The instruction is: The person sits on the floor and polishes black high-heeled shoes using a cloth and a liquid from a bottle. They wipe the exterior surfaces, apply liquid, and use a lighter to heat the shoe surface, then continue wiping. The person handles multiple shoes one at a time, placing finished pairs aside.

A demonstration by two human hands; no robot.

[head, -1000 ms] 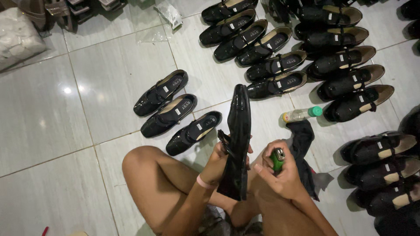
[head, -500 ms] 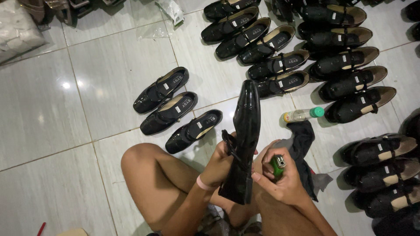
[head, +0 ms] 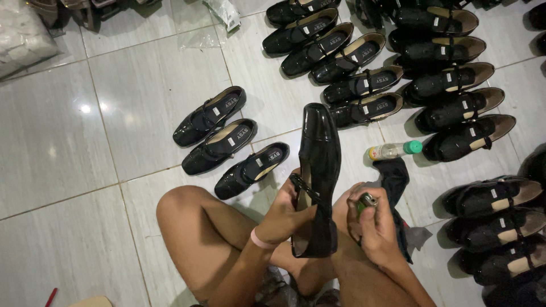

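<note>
Black glossy shoe (head: 318, 170) stands nearly upright above my lap, toe pointing away from me, heel down by my knees. My left hand (head: 287, 213) is closed around its side near the strap, gripping it firmly; a pink band sits on that wrist. My right hand (head: 372, 224) is clenched around a small green lighter (head: 365, 200), whose metal top is just beside the shoe's edge. A dark cloth (head: 395, 182) lies on the floor just past that hand, and a clear bottle with a green cap (head: 395, 149) lies on its side beyond it. Three more black shoes (head: 224, 145) lie on the white tiled floor (head: 85, 170) to my left, with rows of the same shoes (head: 409, 74) ahead and to my right.
</note>
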